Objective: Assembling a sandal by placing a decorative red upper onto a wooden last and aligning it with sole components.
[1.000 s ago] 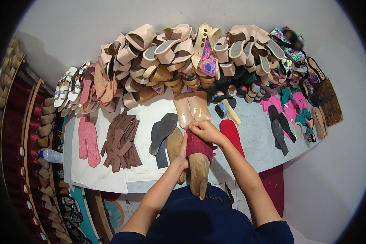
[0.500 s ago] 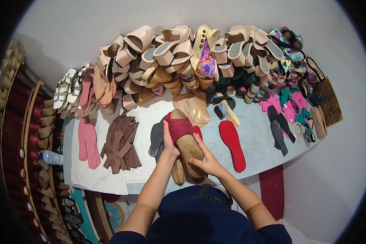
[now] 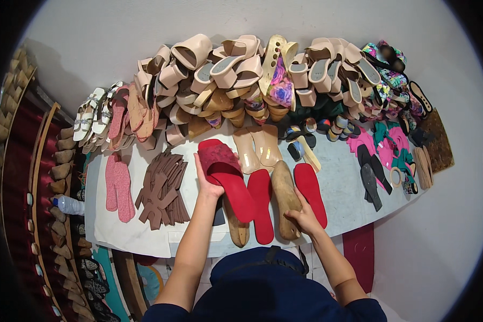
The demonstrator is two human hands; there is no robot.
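My left hand (image 3: 209, 185) grips a red slide sandal (image 3: 236, 196) with a darker, textured upper, tilted above the table. My right hand (image 3: 306, 219) is closed on a bare wooden shoe last (image 3: 285, 198), its thumb across the lower part. A second wooden last (image 3: 236, 229) lies partly hidden under the sandal. Between the sandal and the held last is a red sole (image 3: 261, 209). Another red sole (image 3: 312, 198) lies just right of that last, partly behind my right hand. Two beige insoles (image 3: 256, 149) lie farther back.
Heaped sandals (image 3: 236, 72) line the table's back against the wall. Brown cut-out straps (image 3: 163, 188) and pink insoles (image 3: 119, 188) lie left. Black soles (image 3: 371, 182) and pink fabric pieces (image 3: 394, 142) are at right. A rack of wooden lasts (image 3: 61, 172) and a plastic bottle (image 3: 70, 205) stand far left.
The wooden last has come out of the red sandal. My left hand has turned the sandal and shifted left with it, while my right hand has carried the last to the right.
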